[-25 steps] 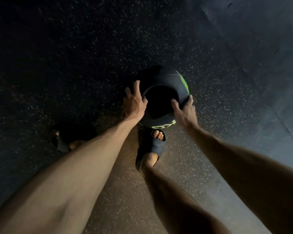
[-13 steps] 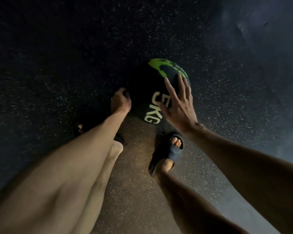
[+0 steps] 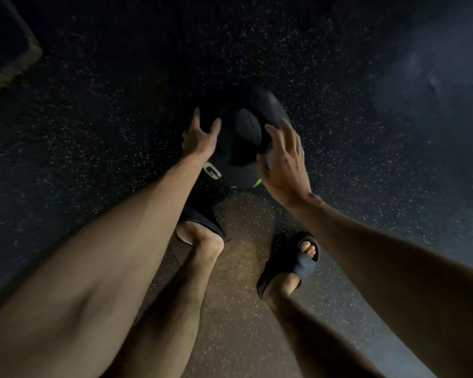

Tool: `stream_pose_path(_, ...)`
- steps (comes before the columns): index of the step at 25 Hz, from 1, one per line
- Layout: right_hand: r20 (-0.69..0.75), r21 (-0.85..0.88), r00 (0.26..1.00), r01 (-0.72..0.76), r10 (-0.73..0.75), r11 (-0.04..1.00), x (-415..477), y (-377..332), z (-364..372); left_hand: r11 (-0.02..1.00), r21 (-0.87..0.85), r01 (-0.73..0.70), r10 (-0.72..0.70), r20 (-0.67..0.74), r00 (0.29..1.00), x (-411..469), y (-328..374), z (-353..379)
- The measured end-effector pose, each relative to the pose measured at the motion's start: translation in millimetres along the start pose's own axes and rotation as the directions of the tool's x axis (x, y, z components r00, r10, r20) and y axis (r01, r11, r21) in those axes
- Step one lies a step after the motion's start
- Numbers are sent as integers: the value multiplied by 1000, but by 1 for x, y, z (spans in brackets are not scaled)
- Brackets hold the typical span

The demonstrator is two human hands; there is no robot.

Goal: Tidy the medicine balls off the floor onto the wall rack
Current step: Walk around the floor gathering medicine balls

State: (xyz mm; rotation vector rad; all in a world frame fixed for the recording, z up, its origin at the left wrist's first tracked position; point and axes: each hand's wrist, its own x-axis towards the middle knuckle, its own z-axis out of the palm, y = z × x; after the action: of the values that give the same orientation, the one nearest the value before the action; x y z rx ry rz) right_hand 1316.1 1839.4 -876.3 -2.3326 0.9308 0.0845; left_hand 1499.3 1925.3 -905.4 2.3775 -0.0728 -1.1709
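Moved: medicine ball (image 3: 246,137) has turned since half a second ago; the green patch and "5KG" no longer face up, a dark panel does, with pale lettering (image 3: 212,170) at its lower left edge and a green streak (image 3: 257,183) at lower right.
Count: one ball, two hands, two dark sandals (image 3: 302,264), one dark block (image 3: 9,47) at upper left.
Ball place: centre of the frame, between the hands, over the speckled floor (image 3: 366,132); whether it touches the floor cannot be told.
Left hand (image 3: 198,140): was bunched at the ball's left edge; now fingers (image 3: 195,118) apart, laid on its left side.
Right hand (image 3: 284,167): palm on the right side, fingers (image 3: 287,129) spread.
Arms: both reach forward, nearly straight.
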Motion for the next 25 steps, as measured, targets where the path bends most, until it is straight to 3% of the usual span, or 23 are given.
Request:
stream_pose_path(2, 150, 21, 986, -81, 77, 997, -3, 7, 4, 997, -78, 24, -22, 24, 999, 5, 5, -11)
stream_pose_path(5, 187, 136, 973, -162, 135, 977, 9, -2, 5, 1000, 1, 1, -1, 30, 1000, 4, 16, -19)
stream_pose_path(11, 203, -30, 979, -11, 16, 1000, -4, -26, 15, 999, 21, -28, 28, 8, 1000, 2, -12, -27)
stream_pose_path(16, 201, 64, 974, 97, -108, 993, 43, -79, 12, 964, 67, -255, 263, -147, 954, 0, -18, -38)
stream_pose_path(19, 250, 133, 951, 153, -183, 979, 103, -143, 19, 873, 257, -415, 470, -216, 856, -2, -29, -55)
stream_pose_path(22, 210, 149, 957, 170, -200, 974, 147, -192, 29, 973, 25, -230, 231, -90, 969, 12, -28, -85)
stream_pose_path(25, 159, 25, 982, 97, -100, 995, 152, -188, 40, 994, -92, -63, 56, -82, 995, 58, -18, -129)
